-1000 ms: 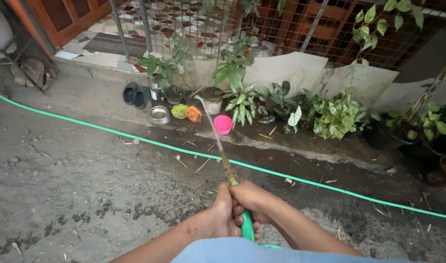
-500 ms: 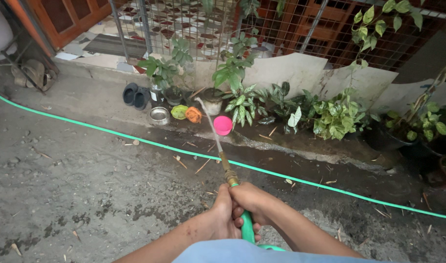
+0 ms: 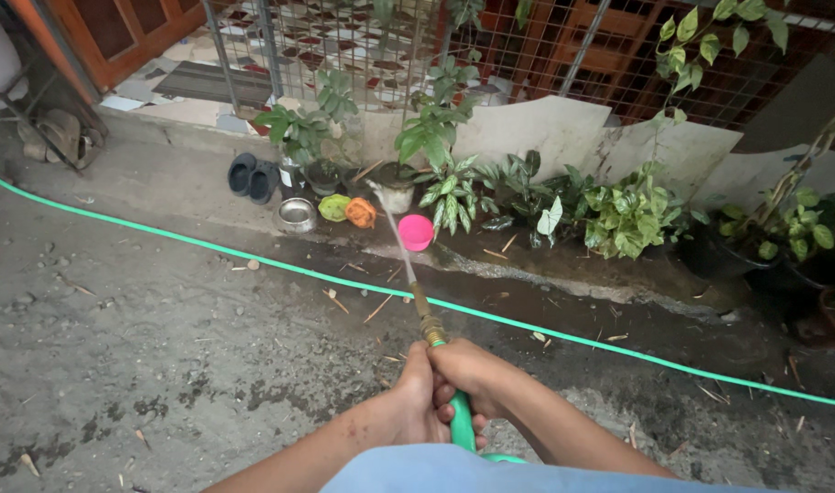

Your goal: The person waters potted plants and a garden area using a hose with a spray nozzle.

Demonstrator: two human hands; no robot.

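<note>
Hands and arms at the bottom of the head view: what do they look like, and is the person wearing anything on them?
Both forearms are bare: no sleeves, gloves, watch or rings show. The left hand and the right hand are bare too, fingers uncovered. The left forearm bears a few small dark specks or marks. A pale blue cloth garment fills the bottom edge below the arms.

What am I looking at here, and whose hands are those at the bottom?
The camera sits on a person's head and looks down, so the hands are that person's own. The left hand and right hand together grip a green hose with a brass nozzle. A thin jet of water shoots toward the potted plants by the wall. On the wet concrete ground lie more of the hose, a pink bowl, a metal bowl and dark sandals.
</note>
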